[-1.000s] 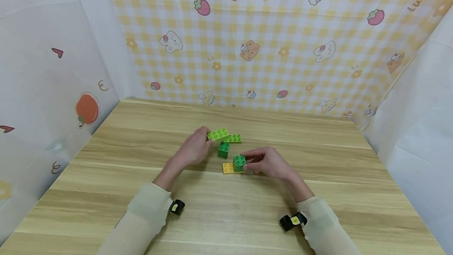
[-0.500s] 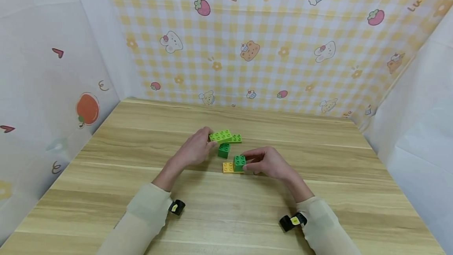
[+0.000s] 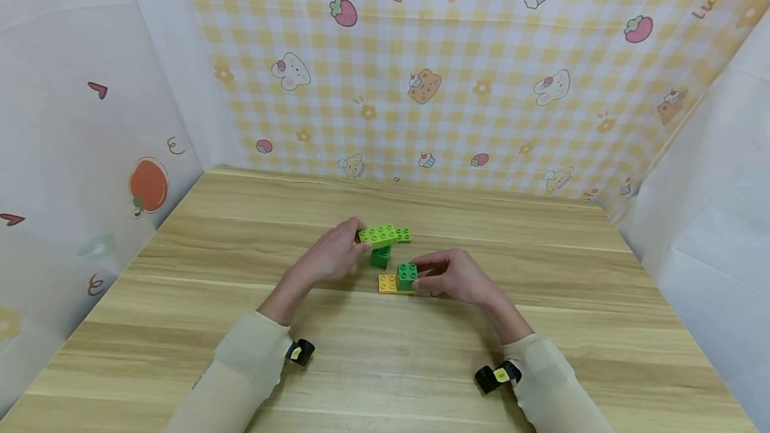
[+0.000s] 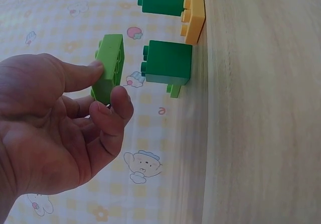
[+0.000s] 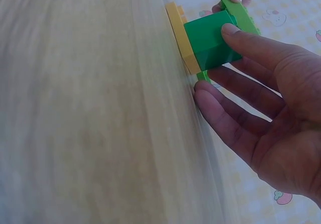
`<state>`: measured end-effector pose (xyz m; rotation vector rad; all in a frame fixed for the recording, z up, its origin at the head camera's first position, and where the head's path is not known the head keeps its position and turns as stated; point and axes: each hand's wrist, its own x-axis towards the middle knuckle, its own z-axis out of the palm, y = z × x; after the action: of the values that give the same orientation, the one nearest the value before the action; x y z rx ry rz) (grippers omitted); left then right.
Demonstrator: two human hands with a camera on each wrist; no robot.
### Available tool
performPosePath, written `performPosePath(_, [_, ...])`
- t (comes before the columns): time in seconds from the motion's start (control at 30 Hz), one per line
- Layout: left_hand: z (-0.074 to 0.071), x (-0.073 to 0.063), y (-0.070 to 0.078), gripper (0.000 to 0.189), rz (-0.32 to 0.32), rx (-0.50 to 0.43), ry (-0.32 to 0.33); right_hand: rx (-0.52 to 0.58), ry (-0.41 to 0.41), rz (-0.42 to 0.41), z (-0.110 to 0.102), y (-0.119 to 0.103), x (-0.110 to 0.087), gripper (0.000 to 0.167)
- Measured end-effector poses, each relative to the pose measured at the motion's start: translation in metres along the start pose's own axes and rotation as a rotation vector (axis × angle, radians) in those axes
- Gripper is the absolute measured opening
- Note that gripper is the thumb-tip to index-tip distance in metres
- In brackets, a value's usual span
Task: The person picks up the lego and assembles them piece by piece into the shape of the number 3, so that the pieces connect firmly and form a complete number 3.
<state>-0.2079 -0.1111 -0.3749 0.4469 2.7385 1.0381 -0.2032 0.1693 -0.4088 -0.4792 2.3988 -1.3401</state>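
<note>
Between thumb and fingers, my left hand (image 3: 331, 250) pinches a lime green toy building brick (image 3: 378, 236), raised off the table. In the left wrist view this lime brick (image 4: 109, 66) is apart from a dark green square brick (image 4: 169, 61) that stands on the table near it. My right hand (image 3: 456, 277) grips another green square brick (image 3: 407, 276), which sits on the right end of a flat yellow brick (image 3: 387, 284). Thumb contact with that green brick (image 5: 210, 40) shows in the right wrist view. Bare yellow studs stay visible on the left end.
Behind the held lime brick lies a flat lime brick (image 3: 404, 236) on the wooden table (image 3: 385, 366), partly hidden. A checked cloth (image 3: 385, 72) hangs at the back, with white printed cloth (image 3: 72, 112) at the left.
My left hand has shifted the lime brick a little right and toward me, so it now covers part of the dark green brick. My right hand has hardly moved.
</note>
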Motion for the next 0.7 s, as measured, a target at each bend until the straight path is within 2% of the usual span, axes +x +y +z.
performPosePath(0.7, [0.0014,-0.0004,0.003,0.033,0.053,0.008,-0.041,0.007,0.003,-0.005,-0.0002,0.0012,0.0007,0.044])
